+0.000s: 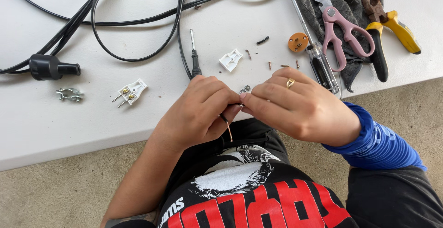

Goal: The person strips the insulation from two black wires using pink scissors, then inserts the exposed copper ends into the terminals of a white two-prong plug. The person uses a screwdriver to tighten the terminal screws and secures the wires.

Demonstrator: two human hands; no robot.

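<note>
White table [55,131] over a concrete floor, left hand [198,112] and right hand [295,108] at 6 o'clock with fingers pinched shut on the bared copper wire [228,130], best twisted tight, one direction, strands kept together.

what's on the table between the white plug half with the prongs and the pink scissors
In the head view: a black cable end, a white plug cover, loose screws and an orange disc.
</note>
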